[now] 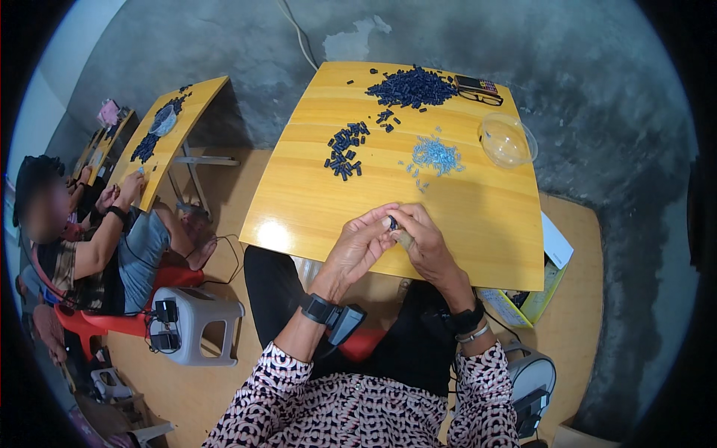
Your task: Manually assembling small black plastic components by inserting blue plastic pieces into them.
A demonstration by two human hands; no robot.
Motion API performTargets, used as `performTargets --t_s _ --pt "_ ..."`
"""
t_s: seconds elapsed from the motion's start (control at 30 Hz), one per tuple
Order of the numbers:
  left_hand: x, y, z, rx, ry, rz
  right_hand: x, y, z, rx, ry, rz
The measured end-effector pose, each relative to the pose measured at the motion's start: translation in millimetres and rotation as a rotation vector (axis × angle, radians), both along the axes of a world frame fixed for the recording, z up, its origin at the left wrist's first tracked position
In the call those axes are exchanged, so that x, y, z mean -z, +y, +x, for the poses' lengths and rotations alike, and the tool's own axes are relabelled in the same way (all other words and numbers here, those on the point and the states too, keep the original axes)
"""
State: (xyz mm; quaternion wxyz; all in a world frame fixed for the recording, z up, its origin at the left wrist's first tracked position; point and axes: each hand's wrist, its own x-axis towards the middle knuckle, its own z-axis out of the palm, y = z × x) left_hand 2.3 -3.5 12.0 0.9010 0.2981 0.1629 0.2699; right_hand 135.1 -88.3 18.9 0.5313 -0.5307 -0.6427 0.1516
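Over the near edge of the table, my left hand [357, 245] and my right hand [424, 243] meet. Between their fingertips is a small black cylindrical piece [393, 222], mostly covered by the thumbs. Both hands are closed in a pinch around it. Beyond them lies a loose group of short black cylinders [345, 151] on the left. A small heap of pale blue-clear slim pieces [437, 155] is to the right of that group. Farther back is a large pile of the same black cylinders [413, 86].
A clear round bowl [508, 142] stands at the yellow table's [299, 201] right edge. Glasses [480, 97] and a dark keypad device [475, 84] lie behind it. A yellow box [544, 291] sits below right. At left, another person [93, 239] works at a second table [166, 149].
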Motion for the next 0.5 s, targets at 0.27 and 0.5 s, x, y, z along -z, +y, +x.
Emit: performTargets --t_s 0.27,0.5 --pt "5.8 0.1 -5.7 0.041 -0.073 0.019 -1.8 -1.8 -0.6 -0.019 0.017 -0.008" --pt "-1.6 -2.1 -4.4 0.042 -0.033 0.022 -6.9 -3.5 -1.7 -0.007 -0.076 0.057"
